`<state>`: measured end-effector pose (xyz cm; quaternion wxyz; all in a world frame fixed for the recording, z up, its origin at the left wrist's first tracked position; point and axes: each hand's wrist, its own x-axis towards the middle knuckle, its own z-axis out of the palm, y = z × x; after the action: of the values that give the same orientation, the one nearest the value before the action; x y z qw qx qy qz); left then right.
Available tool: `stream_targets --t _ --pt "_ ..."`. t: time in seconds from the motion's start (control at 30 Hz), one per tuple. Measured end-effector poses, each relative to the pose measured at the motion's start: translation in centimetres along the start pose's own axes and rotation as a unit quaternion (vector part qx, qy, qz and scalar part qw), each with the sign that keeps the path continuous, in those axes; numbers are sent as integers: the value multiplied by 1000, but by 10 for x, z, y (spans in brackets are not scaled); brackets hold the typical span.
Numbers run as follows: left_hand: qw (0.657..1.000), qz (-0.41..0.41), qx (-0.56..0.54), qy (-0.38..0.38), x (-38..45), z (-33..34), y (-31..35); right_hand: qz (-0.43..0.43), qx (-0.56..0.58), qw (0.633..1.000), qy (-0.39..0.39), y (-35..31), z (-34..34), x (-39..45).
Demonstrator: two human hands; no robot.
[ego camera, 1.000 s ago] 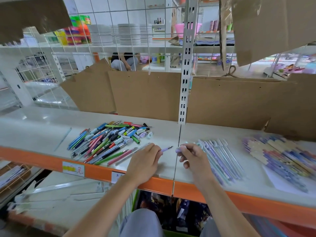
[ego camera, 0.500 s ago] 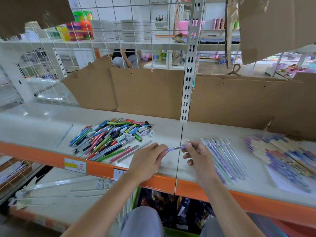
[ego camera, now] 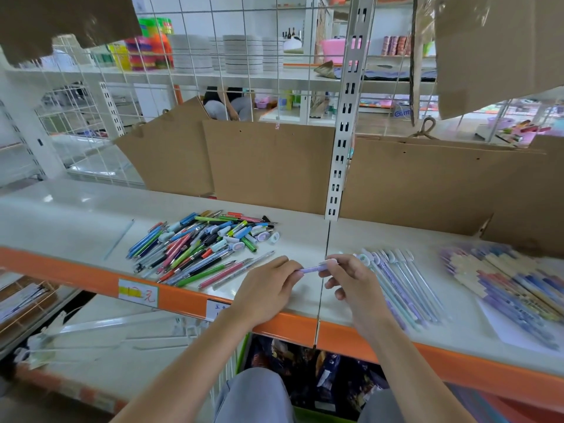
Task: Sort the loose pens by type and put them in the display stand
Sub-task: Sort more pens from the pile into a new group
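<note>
Purple pen (ego camera: 308, 269), one, pinched by two hands: left hand (ego camera: 268, 288), right hand (ego camera: 351, 279)

Lilac pen (ego camera: 308, 269) horizontal, off the shelf, pinched at both ends. Mixed loose pens (ego camera: 195, 248) heaped left of shelf seam: green, blue, pink, orange, some caps loose. Pale blue and lilac pens (ego camera: 403, 285) in a row right of seam, tops pointing back.
</note>
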<state>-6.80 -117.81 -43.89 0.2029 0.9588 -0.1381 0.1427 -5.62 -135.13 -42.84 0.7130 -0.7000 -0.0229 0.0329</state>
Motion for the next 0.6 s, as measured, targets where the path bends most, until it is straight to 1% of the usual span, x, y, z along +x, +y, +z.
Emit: stream_targets --t 0.07,0.13,0.23,0.33,0.6 --pt "999 -20 -42 -5 2 -1 -1 12 2 1000 0 -2 0 2" --pt "997 -25 -67 -5 3 -1 0 39 31 999 4 -4 1 5" --pt "999 -25 -29 -7 2 -1 1 73 85 994 13 -9 8 11" --pt "999 -28 19 2 1 -2 0 68 91 993 22 -16 20 17" --pt "997 -70 -6 -10 4 1 -8 15 63 997 38 -7 44 19"
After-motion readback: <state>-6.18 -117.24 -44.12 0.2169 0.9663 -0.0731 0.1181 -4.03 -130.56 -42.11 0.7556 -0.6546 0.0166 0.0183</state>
